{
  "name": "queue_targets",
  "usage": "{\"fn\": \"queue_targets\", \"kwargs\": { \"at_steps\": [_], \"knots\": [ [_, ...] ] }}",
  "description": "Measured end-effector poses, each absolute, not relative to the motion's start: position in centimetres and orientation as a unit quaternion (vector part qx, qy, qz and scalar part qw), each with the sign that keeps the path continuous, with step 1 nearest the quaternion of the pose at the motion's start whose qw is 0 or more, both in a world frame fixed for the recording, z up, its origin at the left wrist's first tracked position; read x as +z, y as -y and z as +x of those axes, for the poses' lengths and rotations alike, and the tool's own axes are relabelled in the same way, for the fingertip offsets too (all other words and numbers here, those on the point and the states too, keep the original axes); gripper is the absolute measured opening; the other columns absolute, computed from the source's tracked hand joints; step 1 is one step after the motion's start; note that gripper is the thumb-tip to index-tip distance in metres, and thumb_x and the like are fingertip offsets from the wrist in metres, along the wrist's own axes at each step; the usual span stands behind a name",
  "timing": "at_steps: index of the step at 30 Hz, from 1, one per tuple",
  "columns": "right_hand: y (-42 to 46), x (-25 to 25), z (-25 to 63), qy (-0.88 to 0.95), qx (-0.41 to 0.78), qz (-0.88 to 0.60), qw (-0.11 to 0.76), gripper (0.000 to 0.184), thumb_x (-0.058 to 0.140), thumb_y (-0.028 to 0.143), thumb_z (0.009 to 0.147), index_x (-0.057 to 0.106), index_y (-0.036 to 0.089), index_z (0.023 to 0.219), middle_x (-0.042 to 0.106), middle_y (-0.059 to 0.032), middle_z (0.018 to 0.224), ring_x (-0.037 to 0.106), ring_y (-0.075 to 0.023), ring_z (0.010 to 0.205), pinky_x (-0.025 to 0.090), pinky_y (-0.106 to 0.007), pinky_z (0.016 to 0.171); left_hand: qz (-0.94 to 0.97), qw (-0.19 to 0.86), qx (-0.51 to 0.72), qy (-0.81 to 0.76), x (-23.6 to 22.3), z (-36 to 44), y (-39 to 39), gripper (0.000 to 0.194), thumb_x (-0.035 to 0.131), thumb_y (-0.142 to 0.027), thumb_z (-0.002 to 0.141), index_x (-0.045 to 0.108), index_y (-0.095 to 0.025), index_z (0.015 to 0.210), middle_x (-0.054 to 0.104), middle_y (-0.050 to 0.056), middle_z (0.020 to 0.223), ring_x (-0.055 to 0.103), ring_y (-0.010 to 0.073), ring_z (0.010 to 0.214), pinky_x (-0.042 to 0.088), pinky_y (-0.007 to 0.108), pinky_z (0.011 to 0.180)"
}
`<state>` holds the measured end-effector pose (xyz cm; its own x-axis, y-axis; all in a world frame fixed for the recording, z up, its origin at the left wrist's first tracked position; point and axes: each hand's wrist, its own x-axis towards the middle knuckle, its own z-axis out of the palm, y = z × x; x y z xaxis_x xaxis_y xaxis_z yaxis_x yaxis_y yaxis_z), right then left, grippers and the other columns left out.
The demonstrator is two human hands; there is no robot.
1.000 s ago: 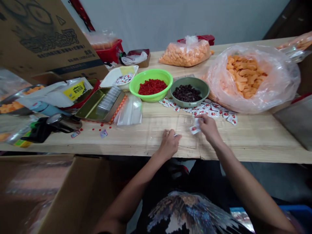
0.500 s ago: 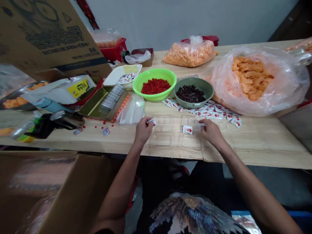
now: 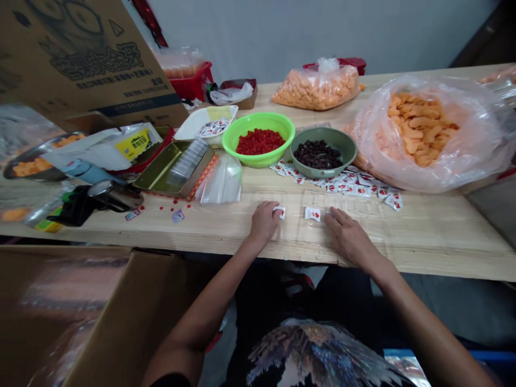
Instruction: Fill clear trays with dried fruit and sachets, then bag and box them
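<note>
My left hand (image 3: 264, 220) rests on the wooden table (image 3: 423, 236), fingers curled on a small white sachet with a red mark (image 3: 279, 212). My right hand (image 3: 349, 234) lies flat on the table with fingers stretched out, holding nothing. Between the hands lies a second small sachet (image 3: 313, 214). Clear plastic bags lie flat on the wood under and around both hands. A row of several more sachets (image 3: 355, 184) runs behind them, in front of the bowls.
A green bowl of red pieces (image 3: 258, 140), a grey-green bowl of dark pieces (image 3: 322, 152), a big open bag of orange snacks (image 3: 427, 134), a gold tin tray (image 3: 175, 169) and clear bags (image 3: 221, 183) stand behind. Cardboard boxes (image 3: 76, 59) sit at left and lower left.
My left hand came back from the left with a sachet toward the middle of the table. My right hand let go, opened and now lies flat; one sachet lies between the hands.
</note>
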<state>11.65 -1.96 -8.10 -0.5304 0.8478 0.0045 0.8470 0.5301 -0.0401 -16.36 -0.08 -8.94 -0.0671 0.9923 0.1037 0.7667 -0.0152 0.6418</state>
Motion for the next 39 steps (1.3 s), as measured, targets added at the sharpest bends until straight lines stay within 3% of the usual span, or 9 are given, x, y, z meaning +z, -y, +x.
{"fn": "queue_targets", "kwargs": {
  "at_steps": [5, 11, 17, 20, 24, 28, 33, 35, 39],
  "knots": [
    [2.2, -7.9, 12.1, 0.865, 0.048, -0.496, 0.055, 0.065, 0.048, 0.003, 0.079, 0.049, 0.003, 0.144, 0.035, -0.0283, 0.158, 0.035, -0.0383, 0.147, 0.043, -0.052, 0.113, 0.758, 0.064, 0.167, -0.627, -8.4, -17.0, 2.1, 0.032, 0.06, -0.032, 0.097, 0.069, -0.018, 0.124, 0.061, 0.017, 0.133, 0.054, 0.0331, 0.128, 0.043, 0.048, 0.106],
    [2.2, -7.5, 12.9, 0.833, 0.044, -0.544, 0.089, 0.061, 0.045, 0.006, 0.081, 0.05, 0.0, 0.141, 0.043, -0.0292, 0.152, 0.042, -0.0357, 0.143, 0.041, -0.051, 0.115, 0.846, 0.082, 0.061, -0.524, -9.7, -18.6, 4.0, 0.054, 0.042, -0.043, 0.104, 0.046, -0.015, 0.149, 0.036, 0.015, 0.163, 0.03, 0.0315, 0.152, 0.03, 0.048, 0.121],
    [2.6, -7.9, 9.8, 0.835, 0.068, -0.546, 0.017, 0.054, 0.04, 0.022, 0.099, 0.045, -0.002, 0.147, 0.032, -0.0283, 0.159, 0.03, -0.0419, 0.149, 0.034, -0.057, 0.117, 0.767, 0.086, 0.042, -0.634, -9.2, -14.8, 2.1, 0.067, 0.041, -0.045, 0.104, 0.033, -0.004, 0.156, 0.022, 0.024, 0.165, 0.018, 0.037, 0.155, 0.021, 0.058, 0.124],
    [2.3, -7.3, 8.7, 0.819, 0.085, -0.568, 0.0, 0.058, 0.037, 0.027, 0.102, 0.038, -0.007, 0.15, 0.025, -0.0312, 0.16, 0.025, -0.0434, 0.15, 0.03, -0.059, 0.118, 0.829, 0.067, 0.062, -0.552, -8.2, -11.6, 1.4, 0.072, 0.044, -0.048, 0.102, 0.027, -0.009, 0.16, 0.016, 0.019, 0.168, 0.011, 0.0366, 0.157, 0.016, 0.059, 0.125],
    [2.4, -6.4, 8.8, 0.818, 0.117, -0.563, 0.003, 0.073, 0.052, 0.03, 0.097, 0.029, -0.012, 0.152, 0.015, -0.037, 0.16, 0.017, -0.0412, 0.153, 0.028, -0.055, 0.121, 0.886, 0.097, 0.027, -0.452, -8.2, -9.1, 1.5, 0.07, 0.04, -0.05, 0.103, 0.03, -0.007, 0.158, 0.022, 0.02, 0.166, 0.02, 0.0321, 0.156, 0.021, 0.055, 0.125],
    [2.2, -6.5, 10.7, 0.845, 0.16, -0.509, 0.036, 0.069, 0.054, 0.023, 0.09, 0.039, -0.007, 0.15, 0.024, -0.0319, 0.16, 0.023, -0.0381, 0.152, 0.026, -0.055, 0.123, 0.878, 0.096, 0.01, -0.469, -8.7, -8.9, 1.8, 0.069, 0.039, -0.05, 0.104, 0.032, -0.006, 0.157, 0.024, 0.021, 0.165, 0.023, 0.032, 0.155, 0.021, 0.057, 0.125],
    [-2.6, -5.7, 18.9, 0.745, 0.133, -0.621, 0.202, 0.066, 0.039, 0.009, 0.084, 0.048, 0.008, 0.149, 0.053, -0.0194, 0.148, 0.052, -0.0271, 0.135, 0.042, -0.044, 0.114, 0.887, 0.082, 0.047, -0.453, -7.7, -8.2, 1.6, 0.069, 0.044, -0.05, 0.103, 0.029, -0.014, 0.159, 0.021, 0.018, 0.167, 0.019, 0.0343, 0.156, 0.021, 0.058, 0.124],
    [-5.4, -5.6, 23.2, 0.698, 0.078, -0.693, 0.163, 0.064, 0.046, 0.01, 0.081, 0.055, 0.011, 0.144, 0.06, -0.02, 0.138, 0.059, -0.032, 0.124, 0.046, -0.046, 0.105, 0.901, 0.081, 0.061, -0.422, -7.6, -7.4, 1.3, 0.068, 0.044, -0.052, 0.102, 0.031, -0.018, 0.159, 0.021, 0.015, 0.168, 0.017, 0.0349, 0.156, 0.021, 0.059, 0.124],
    [-9.2, -6.6, 28.6, 0.702, 0.081, -0.706, -0.036, 0.067, 0.063, 0.021, 0.078, 0.055, 0.019, 0.144, 0.061, -0.02, 0.134, 0.061, -0.0352, 0.113, 0.05, -0.044, 0.091, 0.91, 0.107, 0.053, -0.397, -7.9, -6.3, 1.3, 0.067, 0.039, -0.055, 0.103, 0.035, -0.014, 0.156, 0.032, 0.016, 0.164, 0.026, 0.0342, 0.153, 0.024, 0.056, 0.123]
  ]
}}
